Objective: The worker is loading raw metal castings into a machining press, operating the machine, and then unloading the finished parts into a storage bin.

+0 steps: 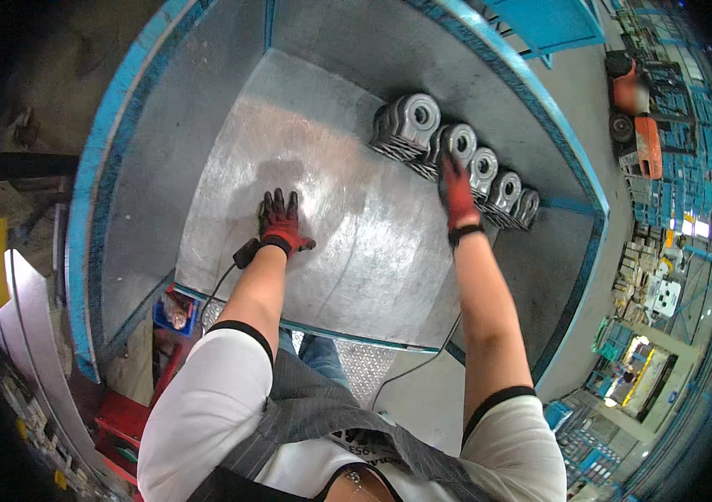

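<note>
My left hand point(285, 226), in a red glove with dark fingers, lies flat on the bare metal floor point(372, 251) of a large bin, its fingers spread and nothing in it. My right hand point(458, 197), gloved alike, reaches to a row of stacked grey metal parts, each with a round ring and hole. Its stretched fingers rest against the second stack point(460, 136) and partly cover it. Left of that stands the tallest-looking stack point(410, 121). Further stacks point(508, 191) run down to the right along the bin's wall.
Blue-edged walls point(125, 109) enclose the bin on the left, far and right sides. A cable hangs from a dark device point(245, 253) at my left wrist. A small blue box point(176, 311) is outside at lower left. An orange forklift point(645, 125) stands far right, near blue racks.
</note>
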Demonstrator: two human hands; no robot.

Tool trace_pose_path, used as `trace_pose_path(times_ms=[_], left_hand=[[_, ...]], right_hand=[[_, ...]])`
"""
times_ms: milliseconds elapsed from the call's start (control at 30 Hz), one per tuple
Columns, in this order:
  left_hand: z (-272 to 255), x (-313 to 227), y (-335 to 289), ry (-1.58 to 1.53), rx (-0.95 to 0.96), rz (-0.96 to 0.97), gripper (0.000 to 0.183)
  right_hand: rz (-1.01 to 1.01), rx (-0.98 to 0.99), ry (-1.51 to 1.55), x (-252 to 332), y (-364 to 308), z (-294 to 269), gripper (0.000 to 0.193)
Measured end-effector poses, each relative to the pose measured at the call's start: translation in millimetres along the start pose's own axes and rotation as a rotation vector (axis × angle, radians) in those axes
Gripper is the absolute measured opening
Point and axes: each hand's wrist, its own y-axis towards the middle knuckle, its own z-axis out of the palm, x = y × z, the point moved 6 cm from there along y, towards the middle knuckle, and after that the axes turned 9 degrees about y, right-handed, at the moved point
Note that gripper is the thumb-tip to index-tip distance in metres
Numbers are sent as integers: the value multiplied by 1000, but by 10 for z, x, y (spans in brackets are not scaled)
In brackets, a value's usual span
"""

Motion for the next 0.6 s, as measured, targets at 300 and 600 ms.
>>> trace_pose_path(times_ms=[300, 600], left_hand=[[191, 89, 77, -18, -36, 20, 124], [216, 130, 85, -66, -40, 26, 124]], right_hand=[[183, -89, 186, -526, 1509, 480, 63], [67, -75, -383, -317, 1276, 545, 74]])
